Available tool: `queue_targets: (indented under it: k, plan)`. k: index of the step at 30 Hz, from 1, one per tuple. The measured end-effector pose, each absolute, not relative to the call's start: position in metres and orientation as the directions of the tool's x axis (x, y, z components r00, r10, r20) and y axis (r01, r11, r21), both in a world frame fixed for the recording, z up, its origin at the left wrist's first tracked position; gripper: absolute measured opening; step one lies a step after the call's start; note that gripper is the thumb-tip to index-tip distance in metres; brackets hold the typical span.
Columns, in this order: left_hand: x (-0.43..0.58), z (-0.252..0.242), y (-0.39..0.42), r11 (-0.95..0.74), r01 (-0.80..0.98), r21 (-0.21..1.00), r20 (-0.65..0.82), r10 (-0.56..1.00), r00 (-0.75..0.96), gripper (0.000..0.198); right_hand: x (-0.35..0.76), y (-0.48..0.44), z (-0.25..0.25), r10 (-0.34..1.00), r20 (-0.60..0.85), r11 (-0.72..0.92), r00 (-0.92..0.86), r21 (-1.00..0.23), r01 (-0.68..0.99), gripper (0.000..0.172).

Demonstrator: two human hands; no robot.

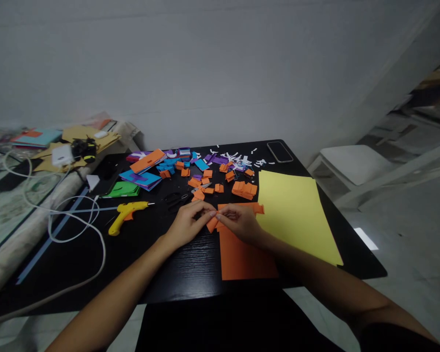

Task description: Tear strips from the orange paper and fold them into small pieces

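My left hand (190,221) and my right hand (241,222) meet over the black table, thumbs and fingertips pinched together on a small piece of orange paper (211,225). Part of that piece is hidden by my fingers. Beneath my right hand lies a larger orange sheet (247,259). Just beyond my hands are small folded orange paper pieces (209,190) and a stack of orange strips (244,189). Black-handled scissors (176,199) rest left of them, their blades partly among the paper.
A yellow glue gun (128,215) lies at left near a white cable (91,225). Yellow sheets (293,210) cover the right side, with a phone (279,152) at the far corner. Folded blue and purple paper (143,180), green paper (122,189) and white scraps (238,160) lie toward the back.
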State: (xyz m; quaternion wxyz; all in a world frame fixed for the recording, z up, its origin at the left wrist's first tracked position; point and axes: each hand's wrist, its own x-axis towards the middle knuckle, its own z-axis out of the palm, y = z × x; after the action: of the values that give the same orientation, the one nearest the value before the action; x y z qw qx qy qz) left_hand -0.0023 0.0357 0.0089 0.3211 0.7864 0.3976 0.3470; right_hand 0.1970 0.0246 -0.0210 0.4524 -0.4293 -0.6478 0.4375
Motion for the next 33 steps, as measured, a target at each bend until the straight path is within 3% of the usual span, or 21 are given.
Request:
queue_targets:
  k: [9, 21, 33]
  plan:
    - [-0.0006, 0.0077, 0.0339, -0.454, 0.4, 0.796, 0.268, 0.857, 0.44, 0.021, 0.1972, 0.0286, -0.0198, 0.964, 0.103, 0.101, -0.246, -0.995, -0.022, 0.02]
    - [-0.0011, 0.0029, 0.0345, -0.488, 0.382, 0.785, 0.278, 0.828, 0.487, 0.017, 0.1961, 0.0267, -0.0231, 0.953, 0.068, 0.083, -0.295, -0.996, 0.039, 0.028]
    - [-0.0006, 0.0006, 0.0363, -0.406, 0.375, 0.833, 0.233, 0.873, 0.428, 0.021, 0.1978, 0.029, -0.0207, 0.951, 0.079, 0.099, -0.298, -0.994, 0.054, 0.019]
